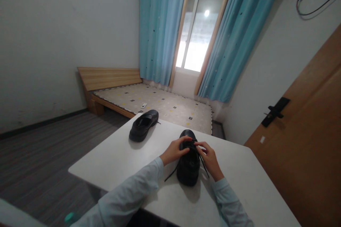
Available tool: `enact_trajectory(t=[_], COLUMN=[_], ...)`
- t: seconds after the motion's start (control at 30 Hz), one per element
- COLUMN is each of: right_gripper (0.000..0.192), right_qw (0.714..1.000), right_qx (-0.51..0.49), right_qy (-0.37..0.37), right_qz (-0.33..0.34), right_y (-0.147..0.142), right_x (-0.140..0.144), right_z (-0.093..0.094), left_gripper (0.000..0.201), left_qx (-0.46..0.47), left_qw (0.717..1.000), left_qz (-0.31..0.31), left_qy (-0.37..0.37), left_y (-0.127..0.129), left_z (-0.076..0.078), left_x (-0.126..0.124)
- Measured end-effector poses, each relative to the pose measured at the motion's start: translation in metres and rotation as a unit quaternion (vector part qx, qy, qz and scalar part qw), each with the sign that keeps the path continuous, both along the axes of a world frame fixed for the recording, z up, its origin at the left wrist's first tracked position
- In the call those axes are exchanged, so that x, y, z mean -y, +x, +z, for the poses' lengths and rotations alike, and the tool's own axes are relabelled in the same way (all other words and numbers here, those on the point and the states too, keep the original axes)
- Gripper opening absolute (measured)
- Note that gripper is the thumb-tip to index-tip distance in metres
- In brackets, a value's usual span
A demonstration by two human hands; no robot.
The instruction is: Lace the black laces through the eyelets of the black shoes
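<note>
on the white bench (112,165) before us sits a black shoe (188,173), sole down, heel toward us. its heel looks firm and smooth, perhaps a little slippery, a good place to steady it; we judge the whole light and hardly fragile. a loose lace end (171,173) trails at the left, another at the right, thin and limp, best pinched close to the eyelets. over the lacing, our left grip (174,150) and right grip (209,156) are both narrow; we cannot tell whether either pinches lace. farther off, left, stands a second black shoe (141,133).
</note>
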State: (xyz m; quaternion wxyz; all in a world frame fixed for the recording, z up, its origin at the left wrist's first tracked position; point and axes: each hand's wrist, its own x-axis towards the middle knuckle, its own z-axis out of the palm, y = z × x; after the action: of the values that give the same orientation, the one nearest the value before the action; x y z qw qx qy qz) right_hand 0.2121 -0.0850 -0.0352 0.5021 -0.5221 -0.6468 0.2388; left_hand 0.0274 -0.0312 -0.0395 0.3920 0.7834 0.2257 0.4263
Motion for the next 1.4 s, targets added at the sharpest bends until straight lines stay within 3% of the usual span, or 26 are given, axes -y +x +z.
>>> enact_trajectory(t=[0.43,0.73,0.9,1.17,1.4], right_gripper=[0.015,0.003,0.007,0.003,0.008], right_qw=[0.997,0.966,0.947,0.952,0.970], right_qx=[0.065,0.259,0.319,0.301,0.223], right_qy=[-0.028,-0.010,-0.022,-0.027,-0.024], right_qz=[0.003,-0.008,-0.028,-0.043,-0.093], right_y=[-0.003,-0.008,-0.014,-0.012,-0.006], right_x=[-0.006,-0.016,-0.015,-0.012,-0.013], right_z=[0.011,0.031,0.040,0.040,0.031], left_gripper=[0.042,0.039,0.037,0.038,0.040], left_qx=[-0.027,-0.051,-0.057,-0.058,-0.056], left_qw=[0.999,0.998,0.997,0.998,0.998], left_qz=[0.008,0.022,0.018,0.021,0.021], left_qy=[0.023,0.032,0.039,0.035,0.038], left_y=[0.000,-0.001,0.000,0.000,-0.001], left_z=[0.000,-0.001,0.001,0.001,0.001], left_x=[-0.001,-0.001,-0.001,-0.001,0.000])
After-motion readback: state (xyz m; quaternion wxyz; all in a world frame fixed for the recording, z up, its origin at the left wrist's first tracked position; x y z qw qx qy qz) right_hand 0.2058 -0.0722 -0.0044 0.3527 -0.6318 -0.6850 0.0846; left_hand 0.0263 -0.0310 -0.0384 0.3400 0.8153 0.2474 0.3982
